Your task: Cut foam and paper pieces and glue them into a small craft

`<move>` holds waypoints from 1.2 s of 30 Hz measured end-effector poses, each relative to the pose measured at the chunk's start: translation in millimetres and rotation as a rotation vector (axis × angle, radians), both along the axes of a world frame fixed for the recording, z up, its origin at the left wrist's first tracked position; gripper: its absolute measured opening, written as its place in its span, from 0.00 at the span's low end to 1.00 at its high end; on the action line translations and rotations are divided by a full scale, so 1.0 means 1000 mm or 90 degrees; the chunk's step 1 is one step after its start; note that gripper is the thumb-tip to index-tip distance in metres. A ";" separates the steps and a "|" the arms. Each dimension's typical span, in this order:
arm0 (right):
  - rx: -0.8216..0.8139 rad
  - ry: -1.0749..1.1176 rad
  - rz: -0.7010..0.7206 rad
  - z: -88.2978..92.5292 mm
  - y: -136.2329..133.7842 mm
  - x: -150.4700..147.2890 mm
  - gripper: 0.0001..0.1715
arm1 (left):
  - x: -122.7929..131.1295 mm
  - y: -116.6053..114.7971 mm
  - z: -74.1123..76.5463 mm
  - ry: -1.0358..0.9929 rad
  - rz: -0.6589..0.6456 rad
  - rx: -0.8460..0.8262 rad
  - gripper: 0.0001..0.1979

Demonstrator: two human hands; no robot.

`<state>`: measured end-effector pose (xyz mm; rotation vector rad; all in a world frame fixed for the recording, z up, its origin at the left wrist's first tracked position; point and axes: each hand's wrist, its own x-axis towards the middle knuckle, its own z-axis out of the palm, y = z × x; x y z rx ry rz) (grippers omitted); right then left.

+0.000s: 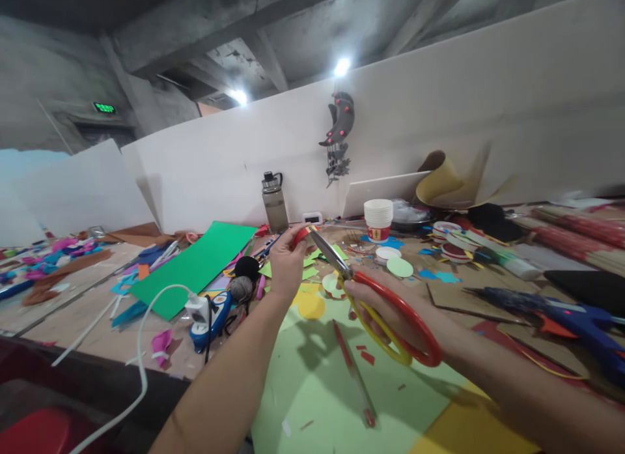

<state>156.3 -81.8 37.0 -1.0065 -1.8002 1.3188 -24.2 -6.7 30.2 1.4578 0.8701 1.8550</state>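
Note:
My right hand (390, 317) grips a pair of scissors (385, 304) with red and yellow handles, its fingers through the loops and the blades pointing up and left. At the blade tips, my left hand (287, 262) pinches a small red paper piece (301, 234). Both hands hover above a light green sheet (332, 389) on the table, where a red pencil (354, 372) and small red paper scraps lie.
A green sheet (195, 265), a glue gun with white cable (209, 314), a water bottle (275, 203), stacked paper cups (378, 218), a blue glue gun (571, 317) and several coloured paper scraps crowd the table. A white partition wall stands behind.

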 end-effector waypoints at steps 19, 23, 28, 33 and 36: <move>-0.020 0.003 0.032 0.005 0.005 0.003 0.28 | -0.001 0.000 0.000 0.015 -0.002 -0.006 0.13; -0.031 0.021 0.030 0.005 0.003 0.003 0.29 | -0.001 0.000 0.000 0.017 -0.003 -0.013 0.13; -0.021 0.016 0.025 0.006 0.002 0.004 0.29 | 0.000 -0.001 0.000 0.019 -0.005 -0.006 0.13; -0.043 0.031 0.030 0.008 0.001 0.004 0.27 | 0.000 -0.001 0.000 0.020 -0.008 -0.002 0.12; -0.052 0.033 0.029 0.007 0.002 0.004 0.26 | 0.000 -0.001 0.000 0.023 -0.010 0.004 0.12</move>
